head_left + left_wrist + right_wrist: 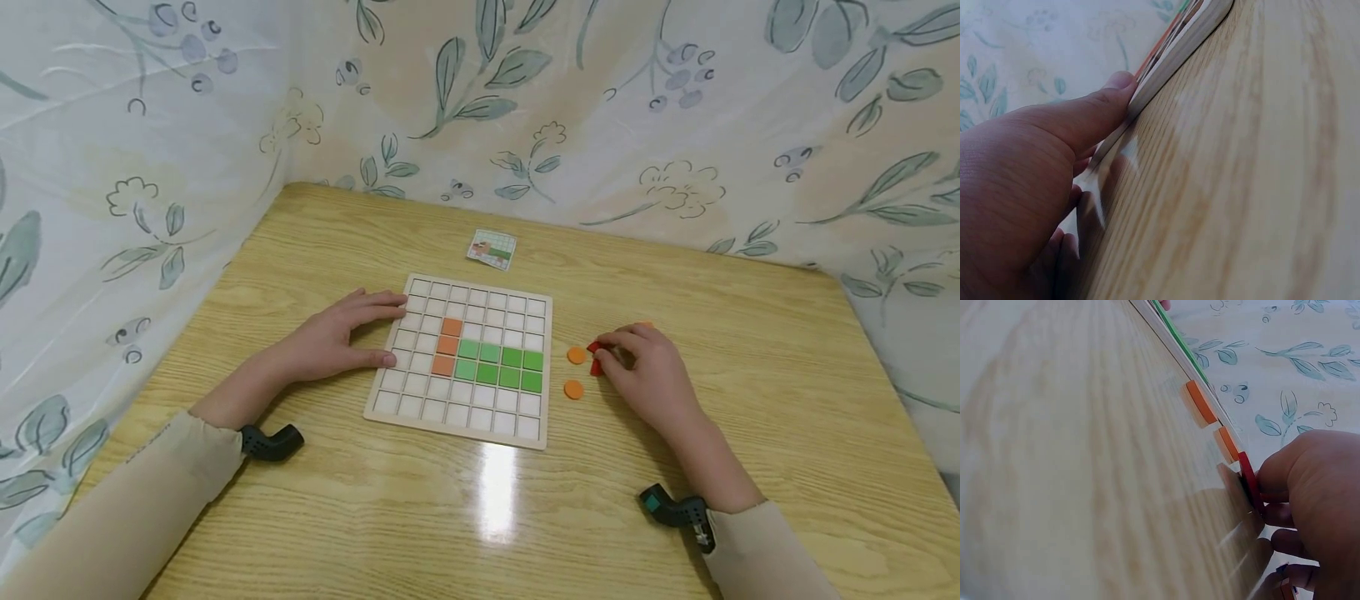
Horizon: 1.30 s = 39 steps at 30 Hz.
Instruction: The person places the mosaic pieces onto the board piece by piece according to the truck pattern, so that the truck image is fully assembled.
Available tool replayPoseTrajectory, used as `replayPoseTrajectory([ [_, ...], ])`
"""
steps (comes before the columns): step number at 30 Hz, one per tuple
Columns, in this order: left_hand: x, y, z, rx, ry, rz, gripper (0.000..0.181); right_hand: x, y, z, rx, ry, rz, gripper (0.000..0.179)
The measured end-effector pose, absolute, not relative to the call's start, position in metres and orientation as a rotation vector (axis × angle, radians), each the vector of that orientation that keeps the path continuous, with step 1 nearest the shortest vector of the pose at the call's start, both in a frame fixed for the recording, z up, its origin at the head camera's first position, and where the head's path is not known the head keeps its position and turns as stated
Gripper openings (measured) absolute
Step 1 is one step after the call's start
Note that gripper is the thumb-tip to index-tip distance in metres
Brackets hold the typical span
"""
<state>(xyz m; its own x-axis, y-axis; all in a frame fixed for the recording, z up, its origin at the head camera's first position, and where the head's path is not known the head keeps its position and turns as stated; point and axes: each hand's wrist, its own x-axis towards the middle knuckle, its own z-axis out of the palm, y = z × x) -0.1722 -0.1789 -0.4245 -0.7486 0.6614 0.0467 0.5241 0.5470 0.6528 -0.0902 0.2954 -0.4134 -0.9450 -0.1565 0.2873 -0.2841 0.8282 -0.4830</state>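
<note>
A square wooden grid board (457, 432) lies on the table. Three orange squares (447, 345) form a column in its cells, with two rows of green squares (512, 357) to their right. My left hand (330, 337) rests at the board's left edge, fingers extended and thumb (1119, 94) touching the rim. Right of the board, my right hand (654, 375) pinches a small red piece (1250, 481) between thumb and fingers; in the head view red shows at two spots by the fingertips. Two orange discs (576, 356) lie between that hand and the board.
A small picture card (492, 249) with a coloured grid lies behind the board. Part of another orange piece (647, 324) peeks out beyond the right hand. Patterned cloth (480, 108) hangs along the table's back and left sides.
</note>
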Motion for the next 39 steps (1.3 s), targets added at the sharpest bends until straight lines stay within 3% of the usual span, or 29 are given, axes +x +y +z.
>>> replayPoseTrajectory([
  [39, -0.171, -0.178, -0.422, 0.982, 2.574, 0.972, 0.079, -0.091, 0.301, -0.423, 0.484, -2.650, 0.591, 0.010],
])
